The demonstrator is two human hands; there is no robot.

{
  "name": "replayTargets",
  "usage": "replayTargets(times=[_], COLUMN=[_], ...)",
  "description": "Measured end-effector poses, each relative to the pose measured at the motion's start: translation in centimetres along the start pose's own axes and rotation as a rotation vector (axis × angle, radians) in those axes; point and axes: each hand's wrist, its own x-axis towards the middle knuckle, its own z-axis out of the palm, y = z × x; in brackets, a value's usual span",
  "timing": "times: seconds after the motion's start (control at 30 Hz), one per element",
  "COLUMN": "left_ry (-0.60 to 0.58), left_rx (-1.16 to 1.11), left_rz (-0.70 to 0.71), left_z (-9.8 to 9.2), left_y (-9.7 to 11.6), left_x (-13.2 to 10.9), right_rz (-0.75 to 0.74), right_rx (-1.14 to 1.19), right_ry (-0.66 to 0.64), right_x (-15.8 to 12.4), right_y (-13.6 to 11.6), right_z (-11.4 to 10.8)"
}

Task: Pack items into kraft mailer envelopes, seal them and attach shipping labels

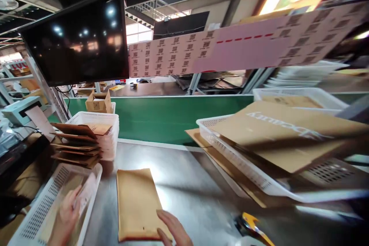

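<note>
My left hand (67, 211) is over the white plastic basket (37, 215) at lower left, its fingers closed on a thin, pale pinkish packet (87, 190); blur hides what the packet is. A flat brown envelope (138, 205) lies on the metal table in front of me. At its lower right edge is my right hand (175, 228), fingers stretched out and a little apart, fingertips at or just over the edge. Whether they press on the envelope I cannot tell.
Stacked white baskets (111, 138) and folded cardboard (76, 148) stand at left, beside a label printer (24, 109). Large cardboard sheets (276, 130) overhang a white basket (245, 167) at right. A yellow-and-black tape dispenser (253, 225) lies lower right. A green panel (161, 119) edges the table's back.
</note>
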Motion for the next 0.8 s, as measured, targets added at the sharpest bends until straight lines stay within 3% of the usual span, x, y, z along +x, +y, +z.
replayTargets(times=[0.07, 0.13, 0.23, 0.33, 0.43, 0.5, 0.67, 0.8], left_ry=[-0.177, -0.369, -0.454, -0.453, -0.456, -0.449, -0.476, -0.495], left_rx=[-0.224, -0.411, -0.713, -0.921, -0.96, -0.938, -0.849, -0.773], left_rz=[0.093, 0.132, 0.0, -0.185, -0.231, -0.23, -0.165, -0.09], left_z=[2.6, 5.4, 8.9, 10.9, 11.9, 12.2, 12.6, 13.1], left_y=[6.6, 12.4, 17.4, 18.4, 18.1, 18.2, 18.9, 18.9], left_x=[-1.2, -2.3, -3.4, -4.4, -5.5, -6.0, -6.8, -7.4], right_rz=[-0.159, -0.212, 0.005, 0.225, 0.299, 0.234, -0.096, -0.149], right_rx=[0.025, 0.076, 0.33, 0.483, 0.521, 0.483, 0.267, 0.198], right_ry=[-0.014, -0.078, -0.198, -0.232, -0.216, -0.179, -0.052, -0.071], right_x=[2.5, 5.1, 7.5, 7.2, 5.8, 5.3, 5.5, 5.4], right_y=[-3.6, -7.1, -10.2, -10.4, -9.5, -9.1, -9.0, -8.3], right_z=[-1.8, -3.1, -4.0, -4.0, -3.9, -4.0, -4.8, -5.1])
